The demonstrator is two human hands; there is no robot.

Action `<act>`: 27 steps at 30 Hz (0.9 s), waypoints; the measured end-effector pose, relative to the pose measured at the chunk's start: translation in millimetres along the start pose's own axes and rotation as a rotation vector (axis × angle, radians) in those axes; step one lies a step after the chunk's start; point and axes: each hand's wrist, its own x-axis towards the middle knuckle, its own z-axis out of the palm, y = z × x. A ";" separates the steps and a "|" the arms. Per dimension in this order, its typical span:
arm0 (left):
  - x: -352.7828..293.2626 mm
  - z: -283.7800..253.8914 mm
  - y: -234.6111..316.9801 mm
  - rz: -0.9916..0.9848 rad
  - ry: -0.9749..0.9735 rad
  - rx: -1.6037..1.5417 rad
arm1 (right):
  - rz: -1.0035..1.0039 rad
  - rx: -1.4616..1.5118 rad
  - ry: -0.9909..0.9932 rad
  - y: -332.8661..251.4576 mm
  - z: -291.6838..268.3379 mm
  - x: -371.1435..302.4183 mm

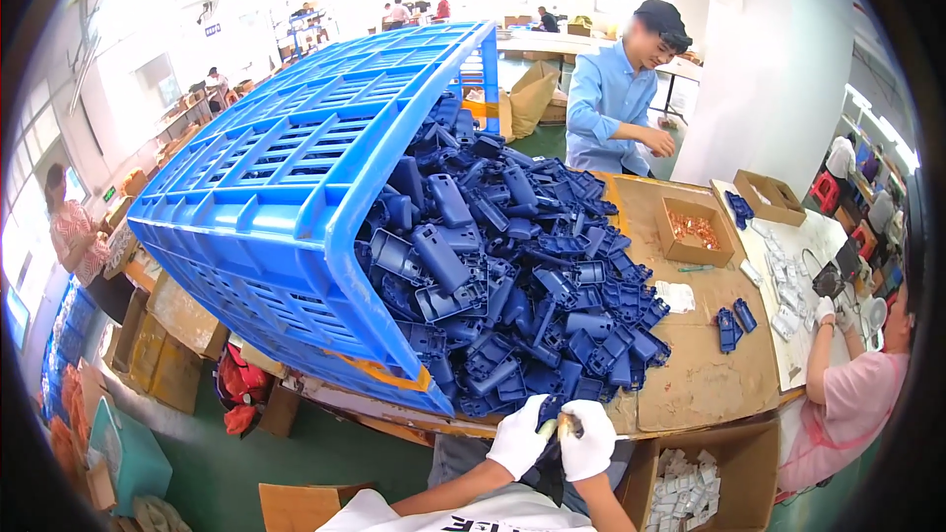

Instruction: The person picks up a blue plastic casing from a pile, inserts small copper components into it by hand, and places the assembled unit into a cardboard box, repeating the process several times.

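Both my hands wear white gloves and meet at the table's near edge. My left hand [519, 437] is closed round a dark blue plastic shell [551, 411], most of it hidden by the fingers. Right beside it my right hand [588, 439] is pinched, its fingertips close to the shell. Whatever it holds, if anything, is too small to make out. Just beyond my hands spreads a large heap of dark blue plastic shells [532, 281]. They spill out of a bright blue slatted crate [340, 187] tipped on its side.
Two loose blue shells [728, 328] lie on the cardboard-covered table [705, 374]. Behind them is a small box [696, 233] of copper-coloured parts. A carton [754, 468] of white pieces stands at my right. One co-worker in blue [603, 108] stands across; another in pink [847, 399] works at right.
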 end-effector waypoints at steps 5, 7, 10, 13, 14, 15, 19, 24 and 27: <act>-1.9 6.1 -8.4 -0.028 -0.012 0.187 | -0.040 -0.054 0.048 5.9 9.6 -1.9; -1.5 4.9 -5.8 -0.036 -0.012 0.223 | -0.025 -0.034 0.007 8.9 6.9 -0.6; -2.5 8.4 -4.7 -0.036 -0.001 0.258 | -0.044 -0.027 -0.007 8.9 5.8 2.1; -3.3 5.1 -2.4 -0.052 -0.034 0.285 | -0.037 -0.044 -0.082 13.2 1.9 3.5; -3.9 5.1 -3.6 -0.053 -0.031 0.285 | -0.039 -0.042 -0.083 13.4 0.6 4.4; -3.5 4.6 -5.3 -0.027 -0.049 0.293 | -0.015 -0.013 -0.049 12.7 0.0 6.5; -0.2 -7.2 4.2 0.006 -0.150 0.296 | 0.349 0.504 -0.161 27.1 1.1 8.4; -1.3 -3.2 -4.9 0.134 -0.180 0.295 | 0.374 0.525 -0.423 31.0 -15.4 9.4; 0.8 -7.2 1.4 0.124 -0.254 0.332 | 0.388 0.429 -0.450 24.7 -21.2 8.9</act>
